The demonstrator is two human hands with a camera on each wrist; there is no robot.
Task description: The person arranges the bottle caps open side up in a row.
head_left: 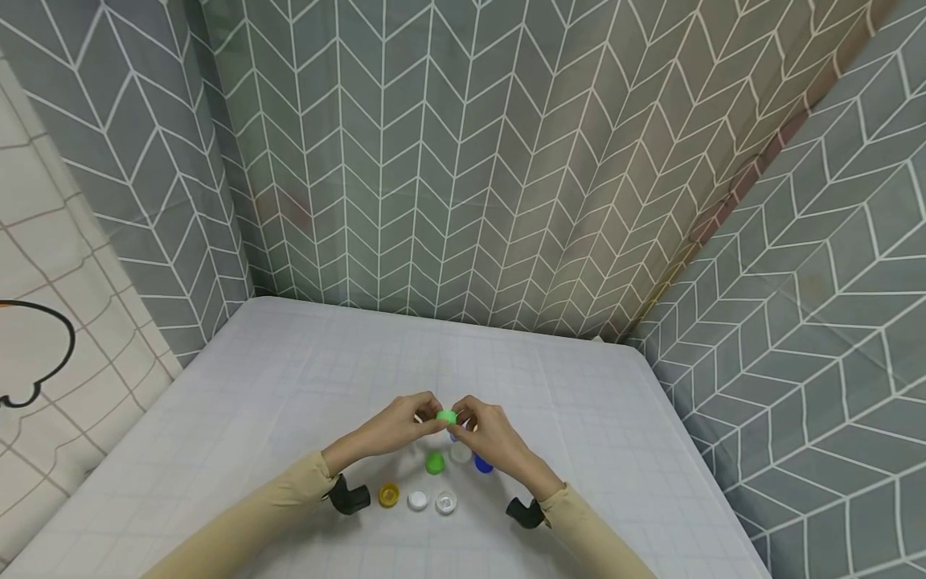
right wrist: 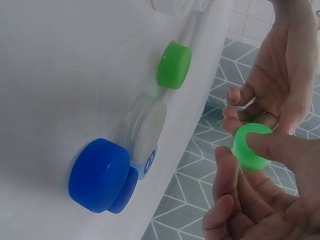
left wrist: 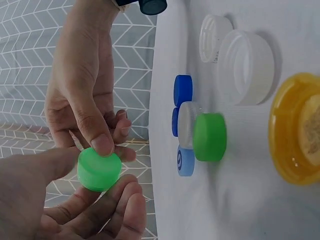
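A bright green bottle cap (head_left: 447, 416) is held up above the table between both hands. My left hand (head_left: 400, 424) pinches it from the left, and my right hand (head_left: 495, 437) pinches the other side. In the left wrist view, the right thumb lies on the light green cap (left wrist: 99, 170). Below the hands sit a darker green cap (head_left: 435, 462), a translucent white cap (head_left: 460, 453) and a blue cap (head_left: 483, 464). A light blue cap (left wrist: 185, 161) with a swirl mark stands beside them, along with a second blue cap (right wrist: 124, 191).
Nearer the body, a yellow cap (head_left: 389, 494) and two white caps, one left (head_left: 418, 500) and one right (head_left: 445, 503), lie in a row. The white-covered table (head_left: 304, 362) ends at a patterned grey curtain (head_left: 434, 161). Black wrist devices (head_left: 350, 498) hang under the sleeves.
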